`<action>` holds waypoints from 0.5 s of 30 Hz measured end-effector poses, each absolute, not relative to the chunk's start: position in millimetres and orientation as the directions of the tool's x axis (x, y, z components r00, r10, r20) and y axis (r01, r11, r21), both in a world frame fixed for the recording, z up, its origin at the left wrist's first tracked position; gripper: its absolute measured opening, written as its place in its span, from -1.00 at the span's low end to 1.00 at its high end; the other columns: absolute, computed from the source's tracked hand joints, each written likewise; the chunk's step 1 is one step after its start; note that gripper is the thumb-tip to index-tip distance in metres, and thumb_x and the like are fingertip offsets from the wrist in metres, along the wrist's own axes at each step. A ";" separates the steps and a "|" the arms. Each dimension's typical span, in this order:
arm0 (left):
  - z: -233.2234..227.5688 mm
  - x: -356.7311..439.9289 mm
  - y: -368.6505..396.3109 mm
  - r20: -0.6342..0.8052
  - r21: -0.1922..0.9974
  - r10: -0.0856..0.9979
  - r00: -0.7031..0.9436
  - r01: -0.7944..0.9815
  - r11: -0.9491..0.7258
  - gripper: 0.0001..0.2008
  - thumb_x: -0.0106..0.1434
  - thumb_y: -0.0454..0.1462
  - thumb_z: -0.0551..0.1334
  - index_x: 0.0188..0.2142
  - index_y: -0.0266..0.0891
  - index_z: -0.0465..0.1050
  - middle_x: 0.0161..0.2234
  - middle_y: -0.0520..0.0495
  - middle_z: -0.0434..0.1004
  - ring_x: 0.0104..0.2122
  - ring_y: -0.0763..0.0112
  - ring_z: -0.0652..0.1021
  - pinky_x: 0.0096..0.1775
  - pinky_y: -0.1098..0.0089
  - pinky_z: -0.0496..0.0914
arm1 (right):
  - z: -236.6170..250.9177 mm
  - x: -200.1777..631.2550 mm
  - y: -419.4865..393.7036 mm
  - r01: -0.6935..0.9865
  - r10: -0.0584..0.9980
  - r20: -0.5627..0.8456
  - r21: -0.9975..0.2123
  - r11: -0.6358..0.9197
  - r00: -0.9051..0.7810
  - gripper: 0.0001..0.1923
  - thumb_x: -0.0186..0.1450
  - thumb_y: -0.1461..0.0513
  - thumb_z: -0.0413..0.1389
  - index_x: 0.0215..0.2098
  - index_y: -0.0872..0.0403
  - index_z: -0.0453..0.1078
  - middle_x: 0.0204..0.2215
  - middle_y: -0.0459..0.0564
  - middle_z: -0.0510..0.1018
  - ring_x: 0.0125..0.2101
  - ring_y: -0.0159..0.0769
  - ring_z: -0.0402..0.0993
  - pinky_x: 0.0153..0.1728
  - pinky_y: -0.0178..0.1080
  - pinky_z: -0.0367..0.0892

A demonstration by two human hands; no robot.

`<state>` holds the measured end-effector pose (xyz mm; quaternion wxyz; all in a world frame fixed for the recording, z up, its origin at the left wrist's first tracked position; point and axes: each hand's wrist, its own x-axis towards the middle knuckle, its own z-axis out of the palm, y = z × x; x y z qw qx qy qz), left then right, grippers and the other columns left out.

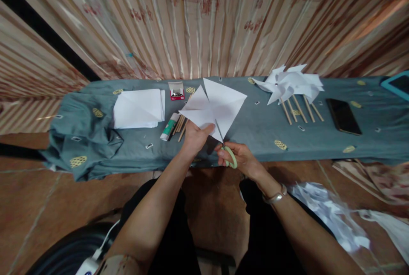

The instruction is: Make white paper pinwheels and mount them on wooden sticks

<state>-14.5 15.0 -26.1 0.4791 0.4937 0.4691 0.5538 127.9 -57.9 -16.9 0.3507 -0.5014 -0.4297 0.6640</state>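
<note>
Scissors [227, 152] with pale green handles sit in the right hand [240, 158], fingers curled through the loops, blades running up into the lower corner of a white paper square [213, 106]. The left hand [195, 135] pinches that square at its lower left part, thumb on top and fingers closed beneath. The sheet is held up over the near edge of a long surface draped in a grey-green cloth [255, 130], and it already shows cuts running in from its corners.

Just left of the sheet lie a glue stick [169, 127] and a few wooden sticks [180, 125], partly hidden behind the left hand. Farther left rests a stack of white paper [138, 108], and near the far edge a small packet of pins [176, 92].

Toward the right end, finished paper pinwheels [292, 84] on sticks lie in a heap, with a dark phone [344, 116] beside them. A teal object [396, 84] pokes in at the far right corner. Paper offcuts [332, 215] litter the floor below the right forearm.
</note>
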 end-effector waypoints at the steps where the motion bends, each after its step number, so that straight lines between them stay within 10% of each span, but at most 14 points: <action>1: -26.0 -14.2 14.8 0.101 0.992 0.993 -0.053 -0.071 -0.105 -0.79 -0.12 -0.28 0.32 -0.42 -0.25 0.44 -0.43 -0.02 0.54 -0.43 0.35 0.50 -0.32 0.37 0.42 | -16.6 128.0 -57.7 -0.032 0.898 -0.360 -0.924 -0.380 -0.251 -0.47 -0.10 -0.16 0.34 -0.44 0.08 0.44 -0.66 -0.17 0.47 -0.65 -0.50 0.31 -0.59 -0.38 0.21; 15: -28.9 -13.2 13.1 0.063 0.992 0.998 -0.017 -0.106 -0.064 -0.81 -0.12 -0.27 0.33 -0.44 -0.26 0.45 -0.45 -0.02 0.54 -0.45 0.37 0.50 -0.34 0.38 0.42 | -20.1 131.2 -57.1 -0.048 0.896 -0.362 -0.921 -0.386 -0.258 -0.48 -0.10 -0.14 0.35 -0.43 0.08 0.45 -0.65 -0.17 0.46 -0.64 -0.50 0.31 -0.57 -0.37 0.23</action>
